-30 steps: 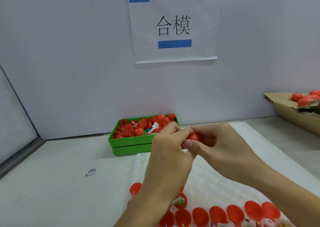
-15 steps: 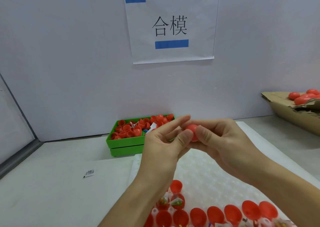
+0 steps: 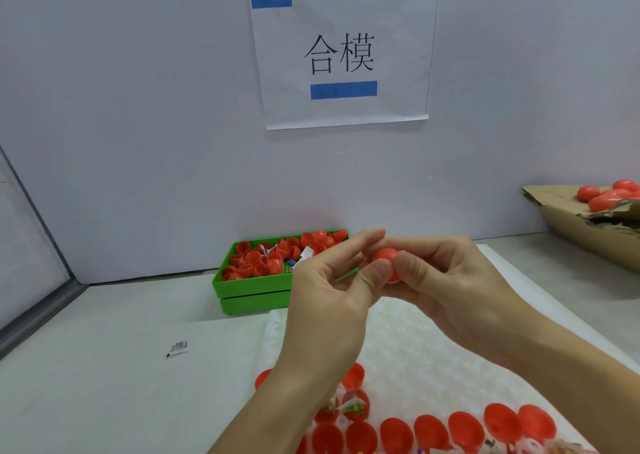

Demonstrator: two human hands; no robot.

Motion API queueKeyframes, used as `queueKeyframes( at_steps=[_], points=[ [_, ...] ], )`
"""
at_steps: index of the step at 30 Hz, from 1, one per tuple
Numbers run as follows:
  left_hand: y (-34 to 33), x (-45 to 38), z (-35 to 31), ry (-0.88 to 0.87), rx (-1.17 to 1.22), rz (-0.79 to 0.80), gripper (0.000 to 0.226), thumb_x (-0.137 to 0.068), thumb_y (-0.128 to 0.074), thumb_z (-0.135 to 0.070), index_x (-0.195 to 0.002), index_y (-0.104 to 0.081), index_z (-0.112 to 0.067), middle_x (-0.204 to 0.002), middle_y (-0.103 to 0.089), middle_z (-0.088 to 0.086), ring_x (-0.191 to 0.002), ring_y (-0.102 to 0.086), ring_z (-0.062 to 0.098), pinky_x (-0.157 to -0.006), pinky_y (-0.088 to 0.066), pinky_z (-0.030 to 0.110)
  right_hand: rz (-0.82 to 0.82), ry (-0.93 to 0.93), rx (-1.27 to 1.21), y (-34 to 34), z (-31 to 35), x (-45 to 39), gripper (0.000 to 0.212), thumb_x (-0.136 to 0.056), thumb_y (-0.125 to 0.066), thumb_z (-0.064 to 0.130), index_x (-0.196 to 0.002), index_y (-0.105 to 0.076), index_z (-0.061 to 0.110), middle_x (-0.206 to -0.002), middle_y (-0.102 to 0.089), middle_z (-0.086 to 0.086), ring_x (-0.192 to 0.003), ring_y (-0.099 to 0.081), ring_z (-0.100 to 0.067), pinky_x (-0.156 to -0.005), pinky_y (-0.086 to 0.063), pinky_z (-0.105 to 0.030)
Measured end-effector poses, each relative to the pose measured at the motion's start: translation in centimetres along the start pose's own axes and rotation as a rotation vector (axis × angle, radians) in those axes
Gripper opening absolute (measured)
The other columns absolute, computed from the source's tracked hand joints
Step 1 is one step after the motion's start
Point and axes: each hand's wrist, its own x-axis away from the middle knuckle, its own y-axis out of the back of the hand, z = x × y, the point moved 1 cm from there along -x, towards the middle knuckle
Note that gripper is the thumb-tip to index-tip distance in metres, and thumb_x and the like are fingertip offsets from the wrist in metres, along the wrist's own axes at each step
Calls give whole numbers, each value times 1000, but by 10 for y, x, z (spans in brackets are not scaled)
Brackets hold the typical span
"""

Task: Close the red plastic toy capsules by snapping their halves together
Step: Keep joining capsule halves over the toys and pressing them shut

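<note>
— While both hands are up in front of the wall, what are they holding?
— One red capsule (image 3: 387,263), caught between them above the white tray (image 3: 467,342). The right hand (image 3: 450,290) curls round it from the right, thumb across its front. The left hand (image 3: 332,301) pinches it from the left, thumb pressed on its lower face, fingers reaching over the top.
— Is the capsule shut?
— I cannot tell; the fingers hide most of it.
— Where are the other pieces?
— Open red halves (image 3: 429,431) stand in a row along the tray's near edge, some with small toys inside. Loose red halves (image 3: 263,259) fill a green bin (image 3: 252,289) against the wall, behind the left hand.
— Anything to the right?
— A cardboard box (image 3: 575,235) with whole red capsules (image 3: 604,195) in it, well apart from the hands.
— And on the table?
— A small printed packet (image 3: 177,347) lies left of the tray. A paper sign (image 3: 343,55) with two blue strips hangs on the wall.
</note>
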Motion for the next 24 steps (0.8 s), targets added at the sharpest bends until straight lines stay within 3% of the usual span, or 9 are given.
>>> queueKeyframes(
  at_steps=[6, 9, 12, 16, 24],
  points=[
    [-5, -1, -2, 222, 299, 43, 38, -84, -69, -35, -117, -69, -19, -117, -71, 8, -114, -66, 20, -94, -56, 37, -24, -55, -61, 3, 3, -1, 27, -88, -70, 23, -108, -75, 6, -110, -72, -21, -107, -69, -32, -87, -56, -28],
    [-6, -2, -2, 283, 314, 75, 30, -86, -67, -43, -98, -77, -16, -99, -75, 6, -103, -71, 20, -91, -58, 38, -32, -41, 21, 2, 3, 1, 27, -84, -74, 26, -107, -76, 12, -105, -73, -20, -102, -71, -35, -90, -57, -34],
    [-5, -3, 1, 313, 365, 78, 28, -83, -60, -36, -80, -79, -16, -81, -74, 5, -88, -73, 21, -82, -60, 36, -64, -23, 148, -1, 1, 2, 30, -81, -69, 31, -105, -76, 13, -99, -76, -15, -95, -73, -31, -86, -57, -33],
    [-5, -5, 6, 296, 304, -9, 31, -92, -55, -26, -76, -76, -10, -78, -73, 10, -78, -73, 21, -73, -61, 34, -95, 54, 370, -4, -3, 4, 23, -87, -60, 16, -104, -76, 13, -97, -77, -7, -96, -73, -21, -87, -57, -27],
    [-8, -2, 3, 313, 306, -46, 35, -99, -50, -18, -77, -75, -6, -75, -72, 11, -70, -72, 19, -74, -62, 37, -55, 130, 390, -10, 2, 7, 27, -86, -58, 9, -95, -78, 23, -93, -78, -1, -87, -75, -14, -76, -56, -17]
  ],
)
